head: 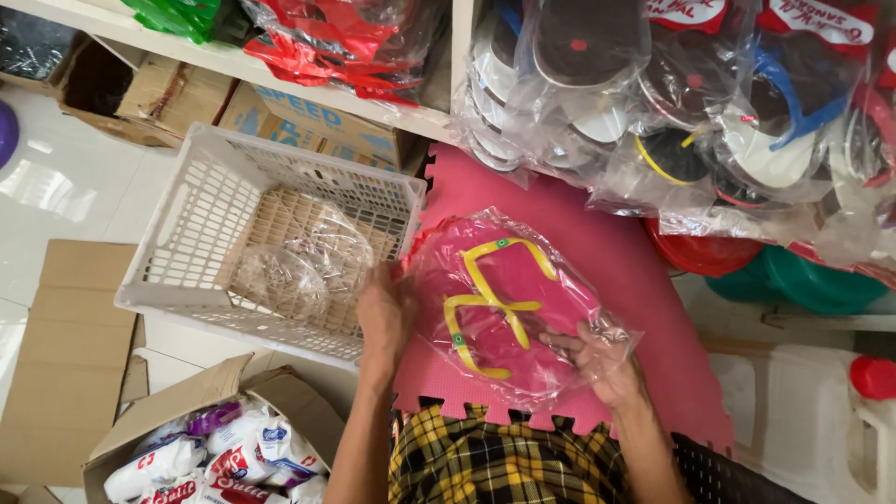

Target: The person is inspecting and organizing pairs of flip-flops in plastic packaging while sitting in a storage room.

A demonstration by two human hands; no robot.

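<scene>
The person's left hand (385, 313) gripped the left edge of a clear plastic bag holding a pair of pink flip-flops with yellow straps (499, 308), fingers closed on the film. The right hand (602, 359) lay at the bag's lower right corner, partly under or inside the plastic, its fingers spread somewhat; whether they pinched the film could not be told. The bag rested on a pink foam floor mat (635, 280), directly between the two hands, its long axis running from lower left up toward the upper right, with the straps facing up. Both hands touched it, one at each end.

Just to the left of the left hand stood a white perforated plastic basket (187, 224) with crumpled empty clear bags inside. Below it sat an open cardboard box of white packets (215, 448). Above the mat hung bundles of bagged sandals on a white shelf (691, 103).
</scene>
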